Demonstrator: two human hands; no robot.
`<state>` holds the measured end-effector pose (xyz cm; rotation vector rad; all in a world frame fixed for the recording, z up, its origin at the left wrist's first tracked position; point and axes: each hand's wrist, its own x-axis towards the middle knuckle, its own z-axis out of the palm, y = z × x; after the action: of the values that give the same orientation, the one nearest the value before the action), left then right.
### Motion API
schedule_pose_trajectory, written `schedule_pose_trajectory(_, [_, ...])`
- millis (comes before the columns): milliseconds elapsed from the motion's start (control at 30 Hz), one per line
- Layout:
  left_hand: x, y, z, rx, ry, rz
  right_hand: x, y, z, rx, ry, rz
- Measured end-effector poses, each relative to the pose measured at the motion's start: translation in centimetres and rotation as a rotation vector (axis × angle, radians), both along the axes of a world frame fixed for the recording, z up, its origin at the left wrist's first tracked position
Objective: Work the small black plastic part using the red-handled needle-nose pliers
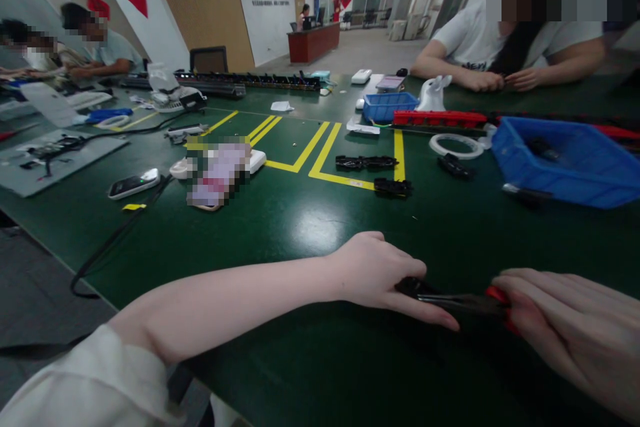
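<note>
Low over the near table, my left hand [377,273] is closed around a small black part [413,287], most of it hidden in the fingers. From the right comes my right hand [575,327], wrapped round the red handles of a pair of pliers [477,304]. The jaws point left and reach the black part; whether they grip it I cannot make out. Farther up the table lie a long black plastic piece [365,162] and a shorter black piece [393,187], both by the yellow tape lines.
A blue bin [565,167] stands at the right, beside a white ring-shaped roll [456,145] and a red strip [440,119]. Left of centre lie a phone [220,177] and a black-and-white device [134,183]. A cable [107,240] crosses the left edge. A person sits opposite.
</note>
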<state>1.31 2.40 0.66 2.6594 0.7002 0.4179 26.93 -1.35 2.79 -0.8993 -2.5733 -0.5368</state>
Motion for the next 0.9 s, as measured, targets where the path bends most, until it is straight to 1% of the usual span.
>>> schedule_pose_trajectory(200, [0.1, 0.0, 0.2, 0.001, 0.032, -0.02, -0.1, 0.1, -0.4, -0.085, 0.052, -0.022])
schedule_pose_trajectory(333, [0.0, 0.2, 0.3, -0.014, 0.035, -0.041, -0.4, -0.1, -0.4, -0.09, 0.09, -0.021])
schedule_pose_trajectory(433, [0.0, 0.2, 0.2, -0.023, 0.016, -0.035, -0.7, -0.5, -0.4, -0.114, 0.122, -0.073])
schedule_pose_trajectory(500, [0.0, 0.1, 0.1, -0.028, -0.003, -0.016, -0.8, -0.6, -0.4, -0.126, 0.128, -0.082])
schedule_pose_trajectory(600, [0.0, 0.0, -0.2, -0.023, -0.042, 0.009, -0.9, -0.5, -0.1, -0.103, 0.107, -0.069])
schedule_pose_trajectory(733, [0.1, -0.1, -0.5, 0.02, -0.101, 0.041, -1.0, 0.0, 0.6, -0.055, 0.057, -0.021])
schedule_pose_trajectory(900, [0.1, -0.4, -0.3, 0.075, -0.115, 0.07, -1.2, 0.0, 1.4, -0.078, 0.042, -0.015])
